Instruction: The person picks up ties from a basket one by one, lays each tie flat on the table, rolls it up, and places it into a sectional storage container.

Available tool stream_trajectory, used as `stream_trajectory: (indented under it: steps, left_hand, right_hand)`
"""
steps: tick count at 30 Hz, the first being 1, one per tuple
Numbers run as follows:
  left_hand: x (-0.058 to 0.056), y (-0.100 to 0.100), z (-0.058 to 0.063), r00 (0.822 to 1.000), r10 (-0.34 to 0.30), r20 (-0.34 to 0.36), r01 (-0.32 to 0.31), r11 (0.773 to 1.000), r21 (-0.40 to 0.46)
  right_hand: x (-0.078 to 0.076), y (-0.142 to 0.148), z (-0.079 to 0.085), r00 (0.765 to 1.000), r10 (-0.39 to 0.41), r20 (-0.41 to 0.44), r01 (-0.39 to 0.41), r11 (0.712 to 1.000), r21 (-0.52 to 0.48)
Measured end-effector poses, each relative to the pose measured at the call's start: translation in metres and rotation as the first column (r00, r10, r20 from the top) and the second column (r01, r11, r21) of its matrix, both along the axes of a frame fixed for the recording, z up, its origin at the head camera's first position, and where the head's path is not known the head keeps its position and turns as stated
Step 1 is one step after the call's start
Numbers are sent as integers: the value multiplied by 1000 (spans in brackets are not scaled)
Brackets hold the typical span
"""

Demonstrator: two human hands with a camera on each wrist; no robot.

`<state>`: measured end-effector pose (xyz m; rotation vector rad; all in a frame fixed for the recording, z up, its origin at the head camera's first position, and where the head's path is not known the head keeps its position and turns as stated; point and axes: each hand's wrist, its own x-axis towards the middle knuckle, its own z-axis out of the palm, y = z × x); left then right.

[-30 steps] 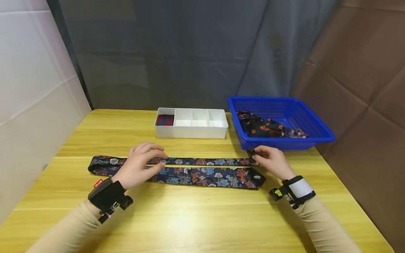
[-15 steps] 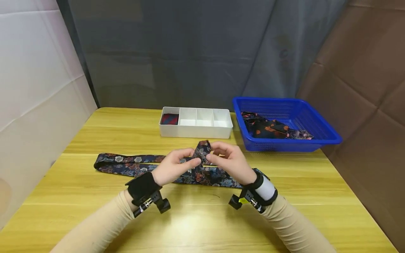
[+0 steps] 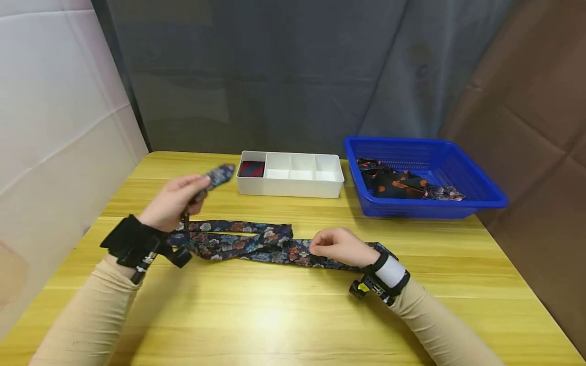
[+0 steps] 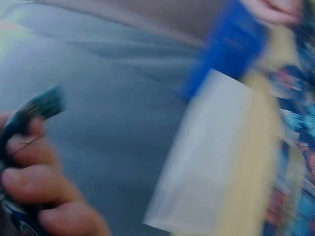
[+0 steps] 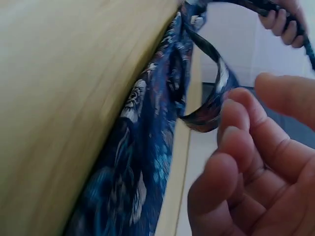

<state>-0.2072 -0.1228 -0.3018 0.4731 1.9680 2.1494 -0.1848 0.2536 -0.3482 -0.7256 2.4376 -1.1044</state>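
Navy fabric necktie with blue, rust and white flowers (image 3: 299, 254), one: its narrow end (image 3: 221, 174) pinched in my left grip (image 3: 173, 202) and raised above the yellow wood-grain desk (image 3: 274, 325); the remainder lies along that desk.

Right grip (image 3: 341, 248): fingers loosely curved, holding nothing, over the necktie's wide length; whether they brush it, I cannot tell.

Change noted: half a second ago both my grips were at the narrow end, above the middle of the necktie. My right has since let go; my left has carried the end leftward and up, and the narrow length now doubles back across the wide one. For the work in hand, I judge this a folding under way, unfinished.

Farther out: long white plastic tray with four compartments (image 3: 290, 188), a red-and-navy striped cloth bundle (image 3: 252, 169) in the leftmost. To its right, blue plastic basket (image 3: 412, 209), containing a dark cloth with orange flowers (image 3: 398, 185) among others.

By view: the right wrist shows a twisted loop (image 5: 204, 118) beyond my fingertips, and the gap inside that grip, neither plain from the head. The left wrist, blurred, shows my fingers curled round the strip, but no striped bundle.
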Motion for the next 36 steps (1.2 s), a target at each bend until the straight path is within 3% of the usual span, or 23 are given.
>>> stream_trajectory:
  steps: [1,2,4,5,8,10,14,16,18,20,24,26,28,30,32,36]
  left_hand:
    - [-1,7,-8,999,-50,16,52,990,-129]
    - [-2,15,-17,993,-111,33,116,962,-245]
    - [-3,33,-34,966,-250,63,253,872,-420]
    - [-2,41,-42,943,-324,78,322,829,-457]
    - [3,58,-54,875,-465,134,463,726,-508]
    - [5,65,-56,839,-519,162,520,678,-520]
    - [9,78,-59,776,-592,217,605,600,-523]
    - [12,83,-61,745,-633,209,629,563,-537]
    - [14,87,-64,732,-662,161,622,552,-556]
    - [14,88,-64,755,-648,97,576,585,-570]
    - [8,81,-66,850,-525,33,442,679,-585]
    - [3,74,-67,886,-461,42,391,697,-601]
    - [-2,67,-69,907,-417,49,351,688,-635]
    - [-5,62,-70,915,-400,56,334,670,-663]
    - [-8,61,-71,908,-415,61,341,646,-683]
    - [-12,64,-72,878,-470,95,399,606,-688]
  right_hand:
    - [-3,-3,-2,1000,-4,8,4,1000,11]
    - [-8,-4,-9,1000,-5,16,4,1000,21]
    - [-13,-10,-14,999,1,37,-3,999,38]
    - [-15,-14,-18,999,7,49,-9,999,43]
    - [-20,-22,-25,997,21,69,-26,997,72]
    - [-22,-26,-28,998,25,65,-30,996,84]
    - [-24,-27,-28,998,10,69,-14,998,55]
    - [-25,-26,-27,996,12,88,-15,999,35]
    - [-26,-25,-26,994,34,101,-36,999,20]
    - [-27,-25,-25,992,65,104,-66,998,15]
    - [-27,-27,-28,994,64,93,-65,998,12]
    - [-26,-29,-29,995,33,96,-34,999,10]
    - [-25,-30,-30,995,2,99,-3,1000,13]
    - [-25,-31,-30,994,-22,103,20,1000,21]
    - [-25,-32,-31,994,-37,105,34,999,32]
    - [-26,-32,-31,993,-56,100,51,997,51]
